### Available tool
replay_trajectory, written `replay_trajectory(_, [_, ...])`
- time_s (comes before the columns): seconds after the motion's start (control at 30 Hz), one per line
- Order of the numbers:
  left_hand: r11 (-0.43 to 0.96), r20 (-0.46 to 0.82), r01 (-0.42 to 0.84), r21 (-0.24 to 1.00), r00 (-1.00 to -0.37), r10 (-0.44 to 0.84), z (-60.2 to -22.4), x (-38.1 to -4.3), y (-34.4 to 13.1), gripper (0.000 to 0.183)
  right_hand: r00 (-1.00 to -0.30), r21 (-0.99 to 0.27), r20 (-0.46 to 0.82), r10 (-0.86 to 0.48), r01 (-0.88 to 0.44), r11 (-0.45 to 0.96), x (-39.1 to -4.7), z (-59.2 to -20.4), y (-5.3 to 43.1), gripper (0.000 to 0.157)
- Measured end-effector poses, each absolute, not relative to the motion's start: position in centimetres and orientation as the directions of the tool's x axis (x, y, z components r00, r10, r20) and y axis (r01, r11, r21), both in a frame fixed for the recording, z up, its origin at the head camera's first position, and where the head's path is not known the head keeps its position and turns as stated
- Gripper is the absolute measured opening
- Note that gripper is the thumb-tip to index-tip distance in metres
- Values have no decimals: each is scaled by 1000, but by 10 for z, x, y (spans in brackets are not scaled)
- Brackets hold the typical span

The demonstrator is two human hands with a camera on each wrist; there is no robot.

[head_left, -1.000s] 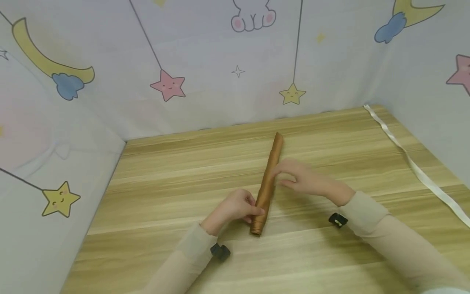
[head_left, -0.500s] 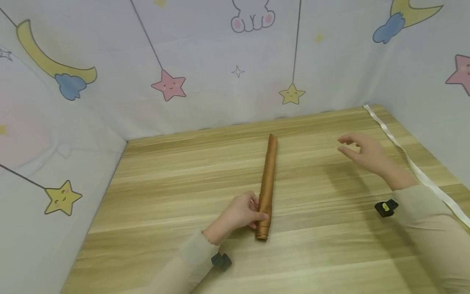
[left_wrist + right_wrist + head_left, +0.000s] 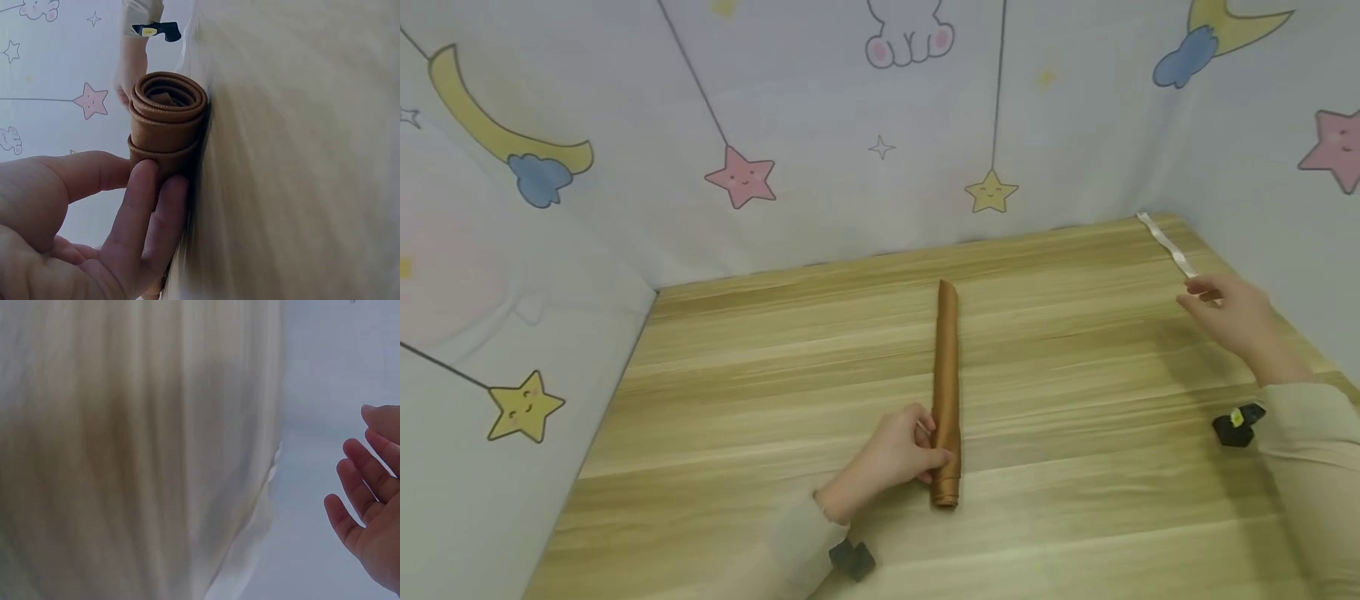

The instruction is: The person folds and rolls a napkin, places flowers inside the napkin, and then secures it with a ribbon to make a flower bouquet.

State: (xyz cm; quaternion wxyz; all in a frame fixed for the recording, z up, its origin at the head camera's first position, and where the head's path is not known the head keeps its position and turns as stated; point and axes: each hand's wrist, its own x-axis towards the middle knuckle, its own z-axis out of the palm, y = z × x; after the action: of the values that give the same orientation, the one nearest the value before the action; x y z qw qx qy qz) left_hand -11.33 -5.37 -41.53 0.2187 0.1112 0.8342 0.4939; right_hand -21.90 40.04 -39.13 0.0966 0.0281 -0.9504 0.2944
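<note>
A brown sheet rolled into a tube (image 3: 947,358), leather-like in look, lies on the wooden table, its long side pointing away from me. My left hand (image 3: 898,450) grips its near end, thumb on top and fingers at the side. In the left wrist view the spiral layers of the roll (image 3: 165,128) show at its end. Over at the right, my right hand (image 3: 1236,321) hovers above the table by a white ribbon (image 3: 1163,240), hiding part of it. The right wrist view shows that hand (image 3: 375,531) with loosely bent fingers and nothing between them.
Wood-grain table (image 3: 760,375) spreads under both hands. A pale cloth backdrop (image 3: 820,108) printed with stars and moons rises along the back and both sides. The ribbon runs near the table's right edge. Each wrist carries a small black camera mount (image 3: 852,560).
My right hand has left the roll and travelled right to the white ribbon. My left hand still holds the roll, which has swung to lie straighter and slid slightly nearer.
</note>
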Motion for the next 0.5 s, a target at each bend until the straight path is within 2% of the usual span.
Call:
replay_trajectory(0.33, [441, -219, -18, 897, -886, 408, -412, -103, -52, 31, -995, -511, 29, 92, 64, 857, -210, -405, 439, 54])
replay_trajectory(0.5, [398, -195, -11, 917, -884, 424, -412, -100, -51, 32, -991, -443, -22, 134, 130, 887, -206, -407, 447, 59])
